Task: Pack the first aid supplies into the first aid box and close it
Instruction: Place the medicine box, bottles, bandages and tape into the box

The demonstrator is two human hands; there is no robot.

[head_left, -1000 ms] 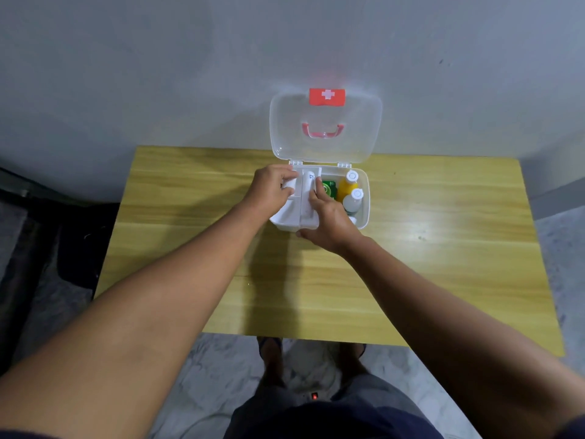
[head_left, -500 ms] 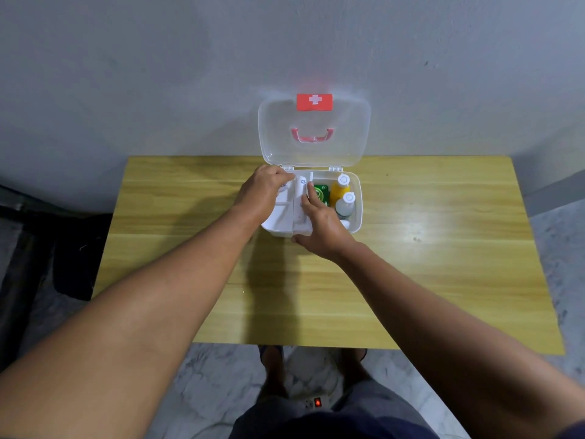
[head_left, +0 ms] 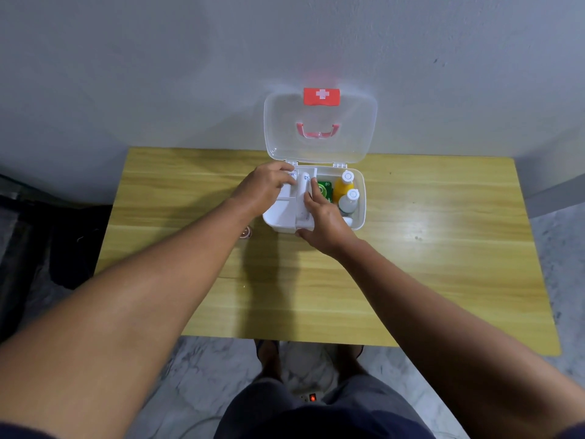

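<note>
The white first aid box [head_left: 361, 204] stands at the table's far edge with its clear lid [head_left: 354, 131] upright against the wall. In its right half sit a green pack [head_left: 325, 189], a yellow bottle [head_left: 343, 185] and a white bottle [head_left: 349, 201]. A white divided tray [head_left: 281, 215] lies over the left half, with a white tube [head_left: 303, 184] in its middle slot. My left hand [head_left: 264, 190] curls over the tray's far left corner. My right hand [head_left: 327, 223] grips the tray's right side, thumb at the front edge.
A small round tape-like item [head_left: 246, 232] lies on the wooden table [head_left: 427, 264] just left of the box, half hidden by my left forearm. The grey wall stands right behind the lid. A power strip [head_left: 311, 397] lies on the floor by my feet.
Both hands stay on the tray in the box with almost no movement. The view has shifted a little, and the small round item by my left forearm has come into sight.
</note>
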